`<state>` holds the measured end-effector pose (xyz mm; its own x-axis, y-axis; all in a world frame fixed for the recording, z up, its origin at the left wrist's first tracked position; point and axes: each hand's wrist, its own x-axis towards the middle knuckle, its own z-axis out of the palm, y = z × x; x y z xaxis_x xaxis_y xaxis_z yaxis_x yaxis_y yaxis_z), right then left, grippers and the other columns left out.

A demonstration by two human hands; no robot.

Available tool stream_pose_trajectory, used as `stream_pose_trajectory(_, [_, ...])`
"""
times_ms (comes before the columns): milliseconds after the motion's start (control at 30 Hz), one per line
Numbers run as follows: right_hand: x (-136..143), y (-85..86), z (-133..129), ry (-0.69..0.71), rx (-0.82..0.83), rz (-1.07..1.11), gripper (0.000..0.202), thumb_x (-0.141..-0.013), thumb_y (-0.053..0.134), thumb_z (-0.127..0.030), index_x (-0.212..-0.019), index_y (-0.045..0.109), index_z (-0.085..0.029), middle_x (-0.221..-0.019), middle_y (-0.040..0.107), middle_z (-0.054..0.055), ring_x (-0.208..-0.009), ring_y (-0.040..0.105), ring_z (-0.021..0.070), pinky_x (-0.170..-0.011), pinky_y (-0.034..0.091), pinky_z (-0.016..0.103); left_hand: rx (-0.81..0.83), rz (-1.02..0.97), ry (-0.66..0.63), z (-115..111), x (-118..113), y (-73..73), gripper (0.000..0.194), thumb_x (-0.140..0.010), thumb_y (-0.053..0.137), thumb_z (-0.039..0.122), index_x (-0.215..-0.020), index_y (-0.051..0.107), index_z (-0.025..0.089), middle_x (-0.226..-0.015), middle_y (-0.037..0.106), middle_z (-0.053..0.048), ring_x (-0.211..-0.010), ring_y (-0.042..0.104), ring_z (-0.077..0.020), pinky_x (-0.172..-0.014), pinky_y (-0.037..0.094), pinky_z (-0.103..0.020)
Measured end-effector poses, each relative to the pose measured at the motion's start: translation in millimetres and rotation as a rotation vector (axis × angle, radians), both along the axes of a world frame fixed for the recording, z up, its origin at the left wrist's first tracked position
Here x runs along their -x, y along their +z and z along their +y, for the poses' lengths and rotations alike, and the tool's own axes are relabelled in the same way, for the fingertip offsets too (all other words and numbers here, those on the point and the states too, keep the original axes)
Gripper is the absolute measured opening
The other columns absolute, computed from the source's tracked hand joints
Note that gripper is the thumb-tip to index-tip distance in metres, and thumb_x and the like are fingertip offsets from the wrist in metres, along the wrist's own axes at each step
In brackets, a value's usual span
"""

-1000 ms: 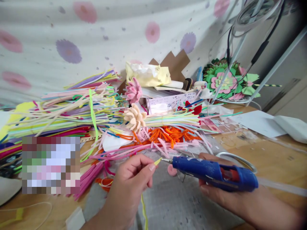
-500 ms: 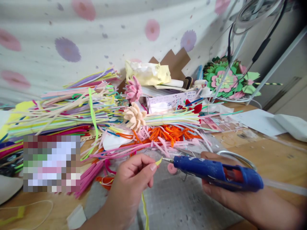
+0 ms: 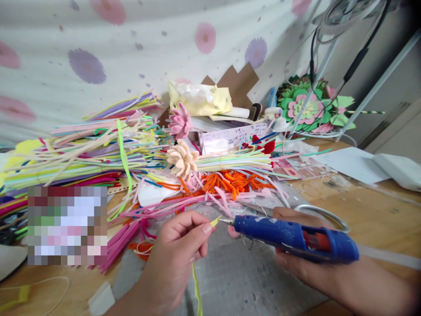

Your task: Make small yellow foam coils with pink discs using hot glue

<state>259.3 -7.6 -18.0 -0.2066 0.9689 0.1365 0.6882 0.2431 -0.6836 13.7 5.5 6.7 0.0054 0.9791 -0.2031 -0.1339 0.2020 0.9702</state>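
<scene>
Little has shifted: your left hand (image 3: 174,263) stays pinched closed on the yellow strip (image 3: 215,221), its tip still at the nozzle (image 3: 227,221) of the blue glue gun (image 3: 269,230) your right hand (image 3: 305,272) grips, keeping both lined up over the grey mat (image 3: 243,281).

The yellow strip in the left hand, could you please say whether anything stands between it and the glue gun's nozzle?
Nothing visible does: the nozzle of the blue glue gun is right by the yellow strip, though I cannot tell whether they touch.
</scene>
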Motion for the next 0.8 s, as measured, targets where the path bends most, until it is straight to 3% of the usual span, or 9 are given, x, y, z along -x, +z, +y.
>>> stream_pose_trajectory(267, [8, 13.2, 0, 0.055, -0.045, -0.067, 0.017, -0.078, 0.062, -0.035, -0.090, 0.070, -0.029, -0.108, 0.070, 0.004, -0.101, 0.067, 0.0291, -0.081, 0.060, 0.037, 0.033, -0.073, -0.021, -1, 1, 0.0, 0.015, -0.067, 0.069, 0.023, -0.055, 0.063, 0.017, -0.039, 0.049, 0.006, -0.041, 0.031, -0.0058, -0.043, 0.020, -0.021])
stream_pose_trajectory(467, [5, 12.2, -2, 0.039, -0.049, -0.083, 0.026, -0.077, 0.064, -0.038, -0.100, 0.066, -0.026, -0.115, 0.068, 0.006, -0.106, 0.065, 0.0284, -0.087, 0.058, 0.035, 0.063, -0.169, -0.058, 0, 3, -1.8, 0.013, -0.068, 0.070, 0.024, -0.059, 0.066, 0.015, -0.039, 0.048, 0.005, -0.041, 0.028, -0.0051, -0.044, 0.017, -0.021])
stream_pose_trajectory(667, [2, 6.3, -4, -0.067, -0.025, -0.034, 0.037, -0.070, 0.071, -0.039, -0.105, 0.065, -0.028, -0.117, 0.068, 0.007, -0.109, 0.064, 0.0307, -0.089, 0.056, 0.039, 0.097, -0.235, -0.103, 1, 5, -4.1, 0.012, -0.071, 0.069, 0.022, -0.061, 0.067, 0.016, -0.041, 0.048, 0.005, -0.041, 0.026, -0.0049, -0.044, 0.015, -0.021])
stream_pose_trajectory(800, [-4, 6.6, -2, -0.078, 0.060, 0.063, 0.046, -0.069, 0.073, -0.046, -0.109, 0.065, -0.026, -0.115, 0.069, 0.008, -0.099, 0.068, 0.0284, -0.087, 0.057, 0.038, 0.113, -0.243, -0.109, 3, 6, -4.7, 0.013, -0.070, 0.070, 0.023, -0.060, 0.067, 0.016, -0.041, 0.049, 0.004, -0.041, 0.026, -0.0050, -0.044, 0.016, -0.021])
